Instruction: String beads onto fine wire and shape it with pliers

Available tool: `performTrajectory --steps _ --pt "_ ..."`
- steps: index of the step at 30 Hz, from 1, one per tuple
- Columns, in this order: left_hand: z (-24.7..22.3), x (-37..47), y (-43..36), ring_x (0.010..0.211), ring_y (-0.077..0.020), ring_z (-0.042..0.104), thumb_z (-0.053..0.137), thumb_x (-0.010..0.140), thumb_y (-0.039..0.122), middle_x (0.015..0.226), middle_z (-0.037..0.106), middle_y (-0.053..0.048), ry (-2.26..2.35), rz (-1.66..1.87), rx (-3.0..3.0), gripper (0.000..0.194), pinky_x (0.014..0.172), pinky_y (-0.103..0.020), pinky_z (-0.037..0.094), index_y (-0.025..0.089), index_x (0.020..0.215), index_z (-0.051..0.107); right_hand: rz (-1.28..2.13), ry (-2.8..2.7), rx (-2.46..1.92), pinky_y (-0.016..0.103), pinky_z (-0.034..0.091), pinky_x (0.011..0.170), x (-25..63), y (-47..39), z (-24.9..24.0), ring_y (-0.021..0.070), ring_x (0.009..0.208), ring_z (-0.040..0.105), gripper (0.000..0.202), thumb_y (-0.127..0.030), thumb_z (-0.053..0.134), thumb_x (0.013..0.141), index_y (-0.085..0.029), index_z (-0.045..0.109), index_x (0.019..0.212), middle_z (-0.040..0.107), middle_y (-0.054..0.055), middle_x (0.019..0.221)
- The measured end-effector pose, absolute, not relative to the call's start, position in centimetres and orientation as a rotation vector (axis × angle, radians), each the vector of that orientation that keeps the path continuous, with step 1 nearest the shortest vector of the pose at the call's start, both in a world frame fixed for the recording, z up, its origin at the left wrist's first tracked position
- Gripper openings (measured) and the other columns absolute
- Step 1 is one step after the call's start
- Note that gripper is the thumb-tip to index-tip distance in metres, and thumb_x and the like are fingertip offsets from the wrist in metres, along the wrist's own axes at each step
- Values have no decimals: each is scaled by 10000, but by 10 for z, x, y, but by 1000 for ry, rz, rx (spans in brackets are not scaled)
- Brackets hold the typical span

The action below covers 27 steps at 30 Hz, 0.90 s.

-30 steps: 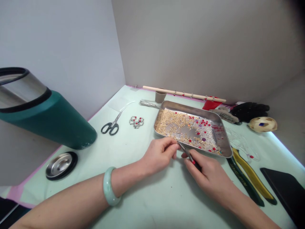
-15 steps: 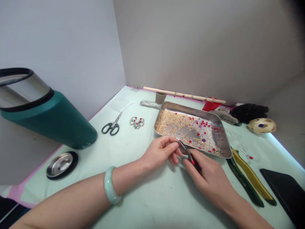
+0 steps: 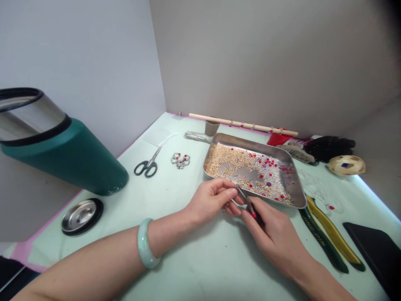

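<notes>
My left hand [image 3: 216, 195], with a pale green bangle [image 3: 146, 243] on its wrist, is closed in a pinch at the front edge of the metal tray. A small glint of wire or beads [image 3: 223, 208] shows under its fingers; most of it is hidden. My right hand [image 3: 269, 225] grips small pliers [image 3: 248, 202] with slim grey jaws and a black-and-red handle. The pliers' tip meets my left fingertips. Just behind both hands, the metal tray [image 3: 296, 184] holds gold, clear, red and purple beads.
Scissors [image 3: 147, 166] and a beaded wire piece [image 3: 180, 160] lie left of the tray. Further left stand a green tumbler [image 3: 78, 159] and its lid [image 3: 82, 216]. Large green-yellow pliers [image 3: 328, 234] and a black flat object [image 3: 372, 255] lie right. A wooden stick [image 3: 244, 124] rests behind on cups.
Both hands stay nearly in place. My left fingers have shifted slightly right, and a bit of the small piece now shows beneath them.
</notes>
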State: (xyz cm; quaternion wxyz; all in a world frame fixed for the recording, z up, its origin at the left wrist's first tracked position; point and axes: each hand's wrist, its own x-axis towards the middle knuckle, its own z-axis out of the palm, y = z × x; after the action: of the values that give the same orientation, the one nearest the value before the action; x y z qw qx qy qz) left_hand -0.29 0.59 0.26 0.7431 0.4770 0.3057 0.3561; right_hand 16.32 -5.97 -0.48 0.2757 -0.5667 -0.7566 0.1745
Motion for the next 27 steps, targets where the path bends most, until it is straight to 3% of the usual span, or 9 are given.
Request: performTrajectory --steps 8,18,27 --pt "7 -2 3 535 -102 656 534 860 171 691 657 -19 707 790 1032 61 525 -187 494 112 857 551 452 -2020 -1524 302 387 586 161 -60 -10 188 667 552 157 -307 458 916 -185 556 929 607 39 771" --pt "5 -2 2 539 -105 655 533 861 189 688 666 -23 697 811 1029 63 531 -198 498 128 845 534 330 -1998 -1579 273 333 508 154 -63 -15 153 529 478 185 -311 432 916 -197 470 776 522 -5 618" --pt "2 -4 3 549 -114 661 535 867 238 710 674 -27 603 788 1028 103 554 -219 510 138 888 523 290 -2004 -1530 258 323 496 154 -63 -12 140 522 455 164 -293 445 914 -207 448 774 490 -18 624"
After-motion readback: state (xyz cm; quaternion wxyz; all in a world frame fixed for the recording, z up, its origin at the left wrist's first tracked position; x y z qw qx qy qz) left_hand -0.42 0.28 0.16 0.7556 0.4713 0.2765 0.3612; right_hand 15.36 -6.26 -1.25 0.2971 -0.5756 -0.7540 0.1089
